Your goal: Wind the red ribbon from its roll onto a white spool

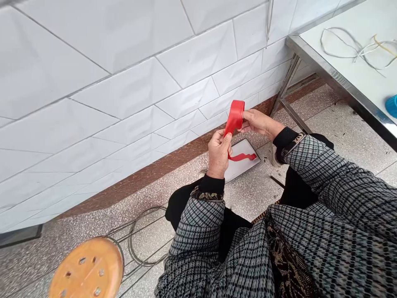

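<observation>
A roll of red ribbon [237, 111] is held up in front of me, over the floor by the wall. My right hand [256, 122] grips the roll from its right side, with some fingers hidden behind or inside it. My left hand [219, 151] pinches the unwound stretch of ribbon between thumb and fingers, just below and left of the roll. From under the left hand the loose red ribbon tail [240, 157] hangs down, its curled end over a white rectangular board [243, 147] with a dark edge on the floor.
An orange round stool [88, 269] with holes and metal legs stands at the lower left. White tiled wall [133, 95] runs along the front. At right, a metal-framed table [347, 82] carries loose white cord [356, 51] and a blue object [392, 105].
</observation>
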Demonstrator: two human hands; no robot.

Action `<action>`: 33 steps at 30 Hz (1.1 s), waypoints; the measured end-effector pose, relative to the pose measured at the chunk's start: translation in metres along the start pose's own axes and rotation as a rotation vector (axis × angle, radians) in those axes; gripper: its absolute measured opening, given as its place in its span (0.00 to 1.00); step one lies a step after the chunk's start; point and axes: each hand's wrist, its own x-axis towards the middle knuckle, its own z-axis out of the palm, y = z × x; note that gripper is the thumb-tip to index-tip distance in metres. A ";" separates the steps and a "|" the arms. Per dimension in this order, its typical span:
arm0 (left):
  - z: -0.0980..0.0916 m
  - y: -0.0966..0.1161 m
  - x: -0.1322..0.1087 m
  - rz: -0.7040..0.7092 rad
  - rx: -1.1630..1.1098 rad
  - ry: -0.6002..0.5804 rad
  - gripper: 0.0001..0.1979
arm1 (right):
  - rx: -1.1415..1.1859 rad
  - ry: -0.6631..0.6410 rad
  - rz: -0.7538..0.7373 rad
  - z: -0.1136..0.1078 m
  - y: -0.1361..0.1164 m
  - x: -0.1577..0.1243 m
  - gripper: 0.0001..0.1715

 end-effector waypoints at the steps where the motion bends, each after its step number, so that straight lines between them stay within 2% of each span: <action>1: 0.002 -0.002 -0.001 -0.003 0.016 -0.008 0.24 | 0.035 0.016 0.026 0.000 -0.001 0.000 0.14; 4: 0.005 -0.003 -0.001 0.008 0.075 -0.052 0.24 | 0.125 0.027 0.087 -0.002 -0.003 0.000 0.14; 7: 0.005 -0.002 -0.002 0.021 0.060 -0.091 0.25 | 0.209 -0.061 0.160 -0.001 -0.001 -0.002 0.15; 11: 0.005 -0.001 -0.002 -0.052 0.080 -0.136 0.27 | 0.291 -0.154 0.224 0.003 0.004 -0.003 0.16; 17: 0.001 -0.001 0.000 -0.049 0.303 -0.084 0.20 | 0.319 -0.169 0.278 0.003 0.008 -0.002 0.15; 21: -0.002 0.002 0.001 0.016 0.404 -0.021 0.18 | 0.307 -0.177 0.310 0.003 0.009 -0.003 0.19; 25: -0.002 0.004 0.001 0.088 0.484 0.004 0.15 | 0.288 -0.211 0.329 0.004 0.011 0.000 0.18; 30: 0.002 0.000 -0.001 0.129 0.455 0.079 0.10 | 0.319 -0.226 0.319 0.001 0.012 0.001 0.15; 33: 0.004 -0.001 -0.003 0.180 0.420 0.095 0.19 | 0.325 -0.245 0.345 0.000 0.011 0.001 0.15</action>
